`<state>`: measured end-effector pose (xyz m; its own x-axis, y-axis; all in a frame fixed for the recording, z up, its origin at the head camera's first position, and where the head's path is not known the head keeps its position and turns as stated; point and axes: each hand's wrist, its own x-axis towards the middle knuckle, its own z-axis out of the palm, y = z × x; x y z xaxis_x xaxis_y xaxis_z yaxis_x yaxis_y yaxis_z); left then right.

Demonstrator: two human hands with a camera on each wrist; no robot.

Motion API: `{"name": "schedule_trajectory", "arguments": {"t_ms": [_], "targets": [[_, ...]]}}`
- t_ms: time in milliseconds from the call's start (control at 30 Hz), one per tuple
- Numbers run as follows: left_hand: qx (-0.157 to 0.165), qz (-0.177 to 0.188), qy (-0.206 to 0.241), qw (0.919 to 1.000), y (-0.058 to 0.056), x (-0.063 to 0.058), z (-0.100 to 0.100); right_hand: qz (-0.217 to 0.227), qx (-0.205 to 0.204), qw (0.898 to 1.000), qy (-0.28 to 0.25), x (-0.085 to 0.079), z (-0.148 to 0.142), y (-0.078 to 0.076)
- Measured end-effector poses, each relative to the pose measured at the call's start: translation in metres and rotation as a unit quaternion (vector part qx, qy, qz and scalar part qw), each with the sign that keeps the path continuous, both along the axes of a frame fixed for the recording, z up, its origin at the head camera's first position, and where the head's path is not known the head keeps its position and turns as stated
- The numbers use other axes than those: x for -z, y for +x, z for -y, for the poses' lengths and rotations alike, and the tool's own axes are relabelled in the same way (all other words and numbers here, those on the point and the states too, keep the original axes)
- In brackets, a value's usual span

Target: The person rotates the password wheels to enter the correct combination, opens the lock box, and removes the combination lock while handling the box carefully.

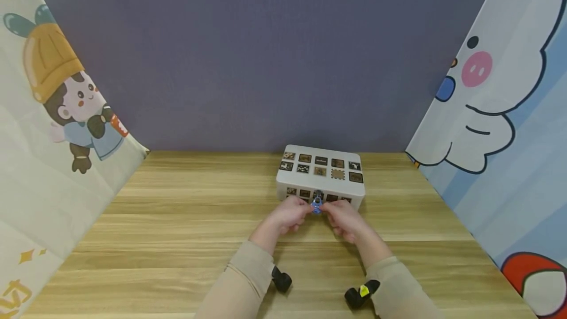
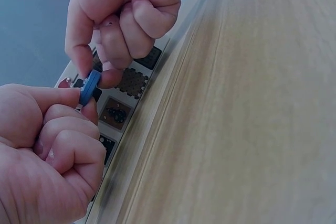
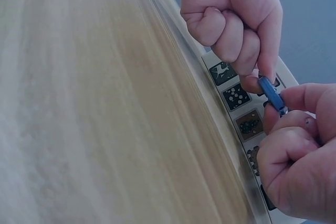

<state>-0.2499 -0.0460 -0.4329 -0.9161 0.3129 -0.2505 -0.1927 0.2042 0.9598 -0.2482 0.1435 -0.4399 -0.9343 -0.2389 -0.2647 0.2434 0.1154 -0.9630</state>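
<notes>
A small blue padlock (image 1: pixel 316 205) hangs at the metal latch (image 1: pixel 318 194) on the front of a white box (image 1: pixel 283 178) with brown and black picture squares. My left hand (image 1: pixel 290 212) pinches the padlock's left side between thumb and forefinger, the other fingers curled in. From the opposite side, my right hand (image 1: pixel 346 218) pinches it the same way. Both wrist views show the blue padlock body (image 2: pixel 90 87) edge-on between the two sets of fingertips. The hands cover part of the box front.
The box stands on a wood-grain table (image 1: pixel 186 220), close to the grey-purple back wall (image 1: pixel 266 63). Cartoon-printed sheets flank the table, a cream one (image 1: pixel 26 161) at left and a blue and white one (image 1: pixel 531 171) at right.
</notes>
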Motion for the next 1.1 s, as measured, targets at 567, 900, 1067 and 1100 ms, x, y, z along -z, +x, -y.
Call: {"name": "schedule_trajectory", "arguments": {"t_ms": [567, 900, 1067, 1100], "targets": [[0.001, -0.004, -0.003, 1.0000, 0.003, -0.003, 0.001, 0.020, 0.008, 1.000, -0.002, -0.003, -0.013, -0.001], [-0.001, -0.007, -0.018, 0.9998, 0.001, 0.000, 0.001, 0.022, 0.013, 1.000, -0.010, -0.006, -0.022, -0.002], [0.001, -0.007, -0.016, 0.9999, 0.000, 0.001, 0.002, 0.023, 0.011, 1.000, -0.009, -0.007, -0.024, -0.003], [0.002, -0.008, -0.016, 0.9998, 0.000, 0.001, 0.002, 0.024, 0.011, 1.000, -0.010, -0.007, -0.024, -0.003]]}}
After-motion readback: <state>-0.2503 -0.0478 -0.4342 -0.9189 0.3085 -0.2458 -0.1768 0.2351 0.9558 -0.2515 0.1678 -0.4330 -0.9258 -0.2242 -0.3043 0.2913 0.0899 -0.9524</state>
